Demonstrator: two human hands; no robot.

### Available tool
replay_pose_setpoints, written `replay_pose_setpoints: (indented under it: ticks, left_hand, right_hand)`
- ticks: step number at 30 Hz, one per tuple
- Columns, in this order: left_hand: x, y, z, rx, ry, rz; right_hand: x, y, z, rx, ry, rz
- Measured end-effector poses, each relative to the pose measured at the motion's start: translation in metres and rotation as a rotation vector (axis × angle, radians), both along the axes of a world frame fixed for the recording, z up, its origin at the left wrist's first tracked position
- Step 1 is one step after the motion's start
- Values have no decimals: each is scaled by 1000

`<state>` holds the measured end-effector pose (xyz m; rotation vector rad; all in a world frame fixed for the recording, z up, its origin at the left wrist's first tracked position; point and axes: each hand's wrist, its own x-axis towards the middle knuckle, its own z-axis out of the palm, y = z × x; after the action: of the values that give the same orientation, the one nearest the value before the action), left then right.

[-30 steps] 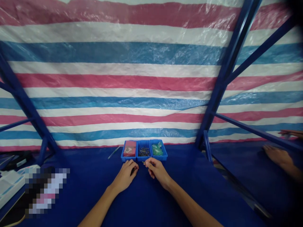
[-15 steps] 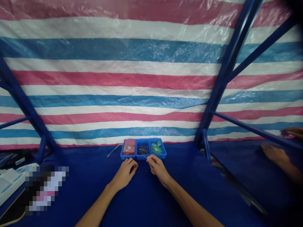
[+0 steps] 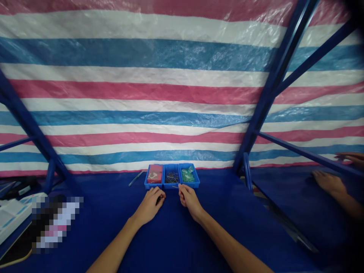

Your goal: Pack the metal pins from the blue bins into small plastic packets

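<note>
Three joined blue bins stand in front of me. The left bin (image 3: 146, 185) holds pink pieces and a small clear bag. Loose dark screws (image 3: 172, 177) fill the bottom of the middle bin, and the right one has green packets (image 3: 187, 175). My right hand (image 3: 190, 201) pinches a thin screw (image 3: 175, 186) between thumb and fingertips, at the near edge of the middle bin. Just in front of the left bin, my left hand (image 3: 150, 204) is curled against the table with its fingers closed. A dark gap shows under its fingers; what it holds, if anything, is hidden.
A thin pen-like tool (image 3: 136, 178) lies left of the bins. A white power strip (image 3: 21, 212) and a blurred-out item are at the far left. Blue posts (image 3: 263, 102) rise on both sides before a striped sheet. At right, another person's hand (image 3: 330, 184) rests on a table.
My right hand has shifted slightly right with the screw still pinched. The left hand stays curled in nearly the same place. The whole view has tilted a little.
</note>
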<state>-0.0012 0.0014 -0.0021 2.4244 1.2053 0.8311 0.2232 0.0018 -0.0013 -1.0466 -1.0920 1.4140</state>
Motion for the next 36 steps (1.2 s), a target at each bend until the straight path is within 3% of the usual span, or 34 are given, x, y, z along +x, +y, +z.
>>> replay_pose_setpoints:
  ticks: [12, 23, 26, 31, 36]
  left_hand:
    - [1, -1, 0, 13, 38, 12]
    - [2, -3, -1, 20, 82, -13]
    - [2, -3, -2, 18, 62, -24]
    - [3, -8, 2, 76, 54, 74]
    - [4, -14, 9, 102, 123, 92]
  right_hand:
    - [-6, -5, 6, 78, -131, -64]
    - [-15, 2, 3, 132, -68, -40]
    - [-14, 1, -2, 245, -228, -68]
    - [-14, -7, -5, 551, -659, -86]
    - [-16, -13, -4, 586, -915, 52]
